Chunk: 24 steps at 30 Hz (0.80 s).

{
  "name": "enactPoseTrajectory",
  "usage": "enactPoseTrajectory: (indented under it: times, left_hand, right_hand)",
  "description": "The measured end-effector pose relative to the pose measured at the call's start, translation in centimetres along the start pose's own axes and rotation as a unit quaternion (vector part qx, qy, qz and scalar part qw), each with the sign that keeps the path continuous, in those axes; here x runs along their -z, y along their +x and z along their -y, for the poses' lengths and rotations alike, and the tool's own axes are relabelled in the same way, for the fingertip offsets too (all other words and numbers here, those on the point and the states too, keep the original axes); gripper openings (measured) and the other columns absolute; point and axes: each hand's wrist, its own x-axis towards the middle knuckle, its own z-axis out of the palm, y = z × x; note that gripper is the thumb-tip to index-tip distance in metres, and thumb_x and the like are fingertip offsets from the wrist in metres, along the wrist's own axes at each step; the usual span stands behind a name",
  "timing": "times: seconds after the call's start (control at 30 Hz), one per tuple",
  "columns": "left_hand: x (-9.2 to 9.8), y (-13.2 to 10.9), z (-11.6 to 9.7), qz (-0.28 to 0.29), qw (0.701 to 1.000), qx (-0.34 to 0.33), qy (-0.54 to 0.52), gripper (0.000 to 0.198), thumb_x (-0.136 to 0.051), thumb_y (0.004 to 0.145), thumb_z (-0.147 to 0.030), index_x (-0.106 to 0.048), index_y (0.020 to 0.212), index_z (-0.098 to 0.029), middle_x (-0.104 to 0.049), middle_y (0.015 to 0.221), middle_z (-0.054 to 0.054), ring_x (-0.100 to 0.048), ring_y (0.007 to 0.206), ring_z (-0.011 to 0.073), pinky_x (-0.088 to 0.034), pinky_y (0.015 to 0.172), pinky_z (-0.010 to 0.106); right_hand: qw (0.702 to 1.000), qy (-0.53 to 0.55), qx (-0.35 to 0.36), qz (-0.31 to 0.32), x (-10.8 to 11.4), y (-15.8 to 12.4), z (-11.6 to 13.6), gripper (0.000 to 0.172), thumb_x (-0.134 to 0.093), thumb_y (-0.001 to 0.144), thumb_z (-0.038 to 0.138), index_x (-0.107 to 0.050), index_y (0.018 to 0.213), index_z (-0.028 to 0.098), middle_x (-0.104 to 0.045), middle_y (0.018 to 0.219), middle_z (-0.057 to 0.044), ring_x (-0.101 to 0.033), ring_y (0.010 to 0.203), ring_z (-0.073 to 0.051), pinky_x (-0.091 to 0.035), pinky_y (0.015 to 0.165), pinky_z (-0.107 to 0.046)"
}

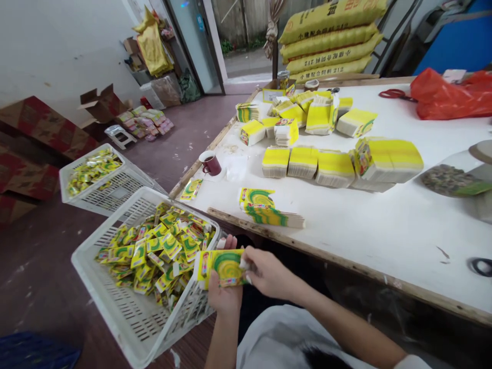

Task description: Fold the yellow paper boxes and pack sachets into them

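Observation:
My left hand (225, 294) holds a flat yellow and green packet (223, 266) from beneath, just above the right rim of a white slatted crate (126, 318). My right hand (269, 274) pinches the packet's right end between thumb and fingers. The crate is heaped with several packets of the same print (157, 253). Both hands hover in front of the table's near edge, over my lap.
A second white crate (111, 192) with packets stands behind the first. On the white table (384, 230) lie a fanned pile of flat packets (265, 210), rows of stacked bundles (334, 166), a maroon cup (210, 164), red scissors (395, 94) and a red bag (449, 95). Cardboard boxes line the left wall.

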Motion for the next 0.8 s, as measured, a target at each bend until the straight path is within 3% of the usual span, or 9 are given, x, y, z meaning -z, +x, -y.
enactPoseTrajectory:
  times: [0.1, 0.17, 0.3, 0.37, 0.43, 0.5, 0.6, 0.73, 0.8]
  left_hand:
    - [-0.9, 0.6, -0.8, -0.028, 0.99, 0.01, -0.136, 0.044, -0.039, 0.087, -0.059, -0.061, 0.081, -0.021, -0.056, 0.07, 0.003, -0.059, 0.068, 0.0193, -0.055, 0.072, 0.034]
    - [-1.1, 0.8, -0.7, -0.052, 0.982, 0.015, -0.178, 0.045, -0.047, 0.083, -0.066, -0.056, 0.077, -0.022, -0.048, 0.067, 0.0, -0.05, 0.06, 0.0148, -0.052, 0.065, 0.029]
    - [-0.6, 0.6, 0.8, -0.061, 0.994, 0.034, -0.081, 0.062, -0.047, 0.075, -0.084, -0.058, 0.078, -0.022, -0.055, 0.072, 0.002, -0.055, 0.067, 0.0168, -0.052, 0.062, 0.028]
    - [0.2, 0.2, 1.9, -0.058, 0.997, 0.043, -0.042, 0.057, -0.064, 0.069, -0.077, -0.062, 0.083, -0.023, -0.064, 0.079, 0.003, -0.062, 0.076, 0.0193, -0.055, 0.07, 0.031]
    - [1.2, 0.0, 2.7, -0.06, 0.997, 0.052, -0.008, 0.045, -0.082, 0.062, -0.058, -0.066, 0.084, -0.021, -0.069, 0.081, 0.001, -0.065, 0.075, 0.0182, -0.056, 0.071, 0.03]
    - [2.3, 0.0, 2.9, -0.059, 0.996, 0.058, 0.034, 0.035, -0.087, 0.062, -0.043, -0.069, 0.081, -0.019, -0.072, 0.078, 0.001, -0.066, 0.071, 0.0165, -0.056, 0.071, 0.029]
    - [3.7, 0.7, 1.8, -0.014, 0.996, 0.06, 0.066, 0.034, -0.085, 0.067, -0.045, -0.073, 0.082, -0.017, -0.076, 0.079, 0.005, -0.07, 0.075, 0.021, -0.058, 0.077, 0.035]
    - [5.4, 2.4, -1.2, 0.141, 0.99, 0.022, 0.014, 0.079, -0.069, 0.065, -0.077, -0.067, 0.122, -0.023, -0.071, 0.123, 0.014, -0.065, 0.116, 0.035, -0.049, 0.103, 0.053]
    - [5.9, 2.8, -2.3, 0.218, 0.975, 0.01, 0.037, 0.089, -0.073, 0.06, -0.076, -0.059, 0.133, -0.027, -0.063, 0.137, 0.015, -0.058, 0.127, 0.0369, -0.044, 0.108, 0.056]
  right_hand:
    - [0.99, 0.138, -0.018, -0.008, -2.9, -1.0, -0.4, 0.024, -0.062, 0.07, 0.011, -0.046, 0.084, 0.022, -0.05, 0.08, 0.004, -0.043, 0.07, -0.012, -0.036, 0.062, -0.023]
    - [0.981, 0.192, -0.042, -0.002, -3.6, -1.0, -0.6, 0.029, -0.067, 0.067, 0.012, -0.047, 0.086, 0.022, -0.047, 0.079, 0.005, -0.039, 0.068, -0.01, -0.034, 0.059, -0.021]
    - [0.979, 0.19, -0.077, -0.003, -2.5, -0.6, -0.9, 0.033, -0.07, 0.066, 0.012, -0.048, 0.088, 0.022, -0.044, 0.074, 0.008, -0.037, 0.064, -0.009, -0.03, 0.056, -0.021]
    - [0.98, 0.186, -0.07, -0.028, -1.4, -0.4, -0.9, 0.03, -0.07, 0.07, 0.016, -0.052, 0.093, 0.022, -0.049, 0.073, 0.008, -0.04, 0.063, -0.009, -0.033, 0.057, -0.021]
    - [0.98, 0.186, -0.056, -0.044, -0.3, -0.4, -0.9, 0.023, -0.065, 0.076, 0.018, -0.057, 0.097, 0.021, -0.058, 0.075, 0.006, -0.046, 0.063, -0.01, -0.037, 0.058, -0.022]
    - [0.984, 0.165, -0.041, -0.046, 0.4, -0.5, -1.1, 0.019, -0.057, 0.079, 0.015, -0.064, 0.096, 0.021, -0.067, 0.079, 0.003, -0.054, 0.067, -0.012, -0.044, 0.063, -0.024]
    - [0.996, 0.072, 0.008, -0.052, 1.3, -0.6, -1.8, 0.03, -0.05, 0.081, 0.01, -0.072, 0.096, 0.023, -0.073, 0.086, -0.001, -0.063, 0.077, -0.016, -0.049, 0.072, -0.03]
    - [0.985, -0.105, 0.117, -0.072, 2.7, -0.7, -2.3, 0.033, -0.049, 0.09, 0.011, -0.075, 0.103, 0.027, -0.075, 0.09, -0.005, -0.061, 0.084, -0.02, -0.048, 0.08, -0.036]
    - [0.969, -0.192, 0.149, -0.053, 2.8, -0.9, -2.1, 0.032, -0.051, 0.093, 0.012, -0.076, 0.101, 0.03, -0.075, 0.092, -0.005, -0.059, 0.09, -0.021, -0.045, 0.087, -0.041]
